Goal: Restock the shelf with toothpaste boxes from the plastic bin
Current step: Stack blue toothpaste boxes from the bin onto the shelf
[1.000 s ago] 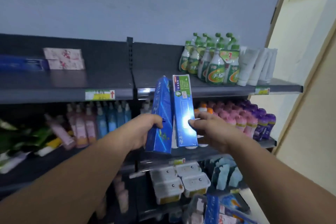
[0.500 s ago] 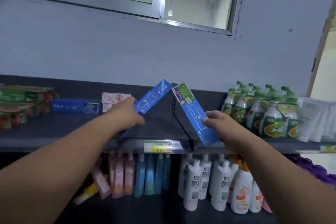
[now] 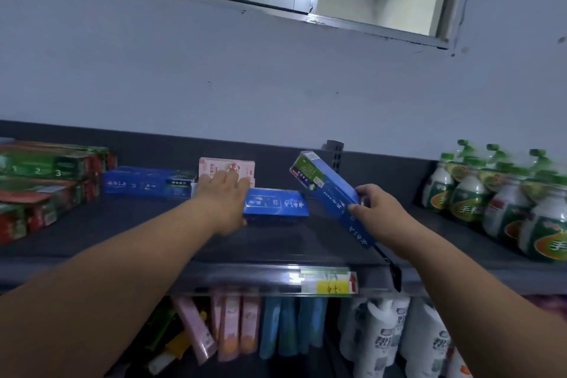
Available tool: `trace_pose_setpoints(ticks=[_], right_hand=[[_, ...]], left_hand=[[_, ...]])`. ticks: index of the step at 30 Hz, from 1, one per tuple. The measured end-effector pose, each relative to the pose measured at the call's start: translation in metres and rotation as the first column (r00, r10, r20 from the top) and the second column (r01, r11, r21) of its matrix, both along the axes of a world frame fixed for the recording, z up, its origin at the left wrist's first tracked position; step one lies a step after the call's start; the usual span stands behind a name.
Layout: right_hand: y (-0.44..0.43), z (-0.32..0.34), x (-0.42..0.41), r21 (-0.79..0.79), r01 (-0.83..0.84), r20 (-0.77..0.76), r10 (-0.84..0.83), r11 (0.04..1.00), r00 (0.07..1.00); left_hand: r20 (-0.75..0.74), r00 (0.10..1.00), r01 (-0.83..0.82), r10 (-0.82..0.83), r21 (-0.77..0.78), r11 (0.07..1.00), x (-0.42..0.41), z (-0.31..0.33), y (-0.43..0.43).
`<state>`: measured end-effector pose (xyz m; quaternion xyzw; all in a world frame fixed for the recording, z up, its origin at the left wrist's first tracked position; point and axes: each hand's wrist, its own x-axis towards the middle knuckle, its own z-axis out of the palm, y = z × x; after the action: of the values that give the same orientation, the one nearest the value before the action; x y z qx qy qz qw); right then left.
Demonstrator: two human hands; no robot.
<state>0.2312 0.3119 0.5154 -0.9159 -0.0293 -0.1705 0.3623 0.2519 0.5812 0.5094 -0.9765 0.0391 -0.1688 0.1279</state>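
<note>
A blue box [image 3: 276, 204] is held flat on the shelf [image 3: 138, 224] by the left hand [image 3: 224, 196], before a pink box [image 3: 227, 166]. A second box [image 3: 325, 190], tilted, is gripped by the right hand [image 3: 379, 213].

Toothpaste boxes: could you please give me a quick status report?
Left hand holds flat blue box, down on top shelf. Right hand grips tilted blue box, not yet shelved. Pink box just behind.
</note>
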Motion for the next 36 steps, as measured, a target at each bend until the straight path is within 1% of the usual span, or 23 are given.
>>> trace_pose_setpoints(ticks=[1,2,5,7,9,13,16,18,20,23,25,27,28,29,30,31,32,33,34,35,36], right_hand=[[0.004,0.000,0.003,-0.012,-0.011,-0.004,0.011,1.000,1.000],[0.008,0.000,0.006,-0.022,-0.028,-0.010,0.028,0.999,1.000],[0.015,0.000,0.016,-0.057,-0.095,-0.033,0.093,0.994,0.995],[0.018,0.001,0.023,-0.053,-0.128,-0.038,0.126,0.990,0.991],[0.021,0.004,0.030,-0.022,-0.156,-0.038,0.155,0.988,0.987],[0.028,0.012,0.041,0.004,-0.213,-0.017,0.213,0.977,0.977],[0.033,0.015,0.049,0.027,-0.257,-0.002,0.257,0.966,0.966],[0.037,0.016,0.055,0.063,-0.286,-0.005,0.286,0.956,0.958],[0.041,0.013,0.060,0.099,-0.311,-0.008,0.313,0.945,0.950],[0.048,0.011,0.067,0.109,-0.318,-0.020,0.322,0.942,0.947],[0.053,0.011,0.074,0.060,-0.275,-0.045,0.278,0.959,0.959],[0.058,0.011,0.079,-0.070,-0.215,-0.097,0.208,0.974,0.973],[0.060,0.011,0.081,-0.144,-0.196,-0.133,0.177,0.970,0.975],[0.063,0.010,0.083,-0.220,-0.186,-0.178,0.148,0.958,0.973],[0.064,0.009,0.084,-0.290,-0.184,-0.228,0.119,0.939,0.966],[0.067,0.007,0.085,-0.343,-0.184,-0.272,0.090,0.921,0.958],[0.073,0.007,0.083,-0.389,-0.185,-0.305,0.063,0.903,0.950],[0.080,0.008,0.082,-0.443,-0.182,-0.315,0.038,0.878,0.948],[0.088,0.010,0.079,-0.514,-0.172,-0.298,0.013,0.840,0.954],[0.098,0.014,0.076,-0.569,-0.156,-0.252,0.009,0.808,0.968],[0.110,0.019,0.071,-0.569,-0.155,-0.201,0.047,0.808,0.978]], left_hand=[[-0.027,1.000,0.001,-0.001,-0.002,1.000,0.003,-0.005,0.002],[-0.067,0.998,-0.001,-0.002,-0.038,0.999,0.005,-0.009,0.004],[-0.220,0.974,-0.012,-0.050,-0.272,0.962,0.002,-0.006,0.013],[-0.250,0.964,-0.014,-0.091,-0.391,0.920,-0.005,0.005,0.021],[-0.227,0.968,-0.013,-0.104,-0.460,0.888,-0.012,0.012,0.031],[-0.173,0.983,-0.026,-0.062,-0.464,0.885,-0.018,0.007,0.039],[-0.172,0.984,-0.048,-0.042,-0.486,0.873,-0.019,0.001,0.038],[-0.169,0.986,-0.070,-0.009,-0.460,0.885,-0.022,0.000,0.038],[-0.169,0.985,-0.111,0.045,-0.403,0.909,-0.024,-0.001,0.040],[-0.218,0.968,-0.194,0.125,-0.335,0.922,-0.030,-0.003,0.052],[-0.273,0.948,-0.264,0.161,-0.399,0.878,-0.037,-0.001,0.070],[-0.297,0.944,-0.294,0.145,-0.554,0.779,-0.048,0.004,0.091],[-0.287,0.949,-0.293,0.131,-0.649,0.702,-0.052,0.007,0.100],[-0.263,0.959,-0.275,0.111,-0.753,0.598,-0.055,0.010,0.109],[-0.227,0.970,-0.241,0.086,-0.857,0.455,-0.057,0.012,0.114],[-0.197,0.979,-0.206,0.059,-0.938,0.280,-0.058,0.015,0.118],[-0.176,0.984,-0.178,0.030,-0.979,0.101,-0.058,0.018,0.121],[-0.163,0.987,-0.163,0.003,-0.985,-0.049,-0.057,0.020,0.123],[-0.154,0.988,-0.154,-0.014,-0.976,-0.157,-0.054,0.021,0.124],[-0.146,0.989,-0.148,-0.023,-0.961,-0.235,-0.052,0.023,0.124],[-0.135,0.990,-0.138,-0.034,-0.942,-0.306,-0.049,0.024,0.123]])
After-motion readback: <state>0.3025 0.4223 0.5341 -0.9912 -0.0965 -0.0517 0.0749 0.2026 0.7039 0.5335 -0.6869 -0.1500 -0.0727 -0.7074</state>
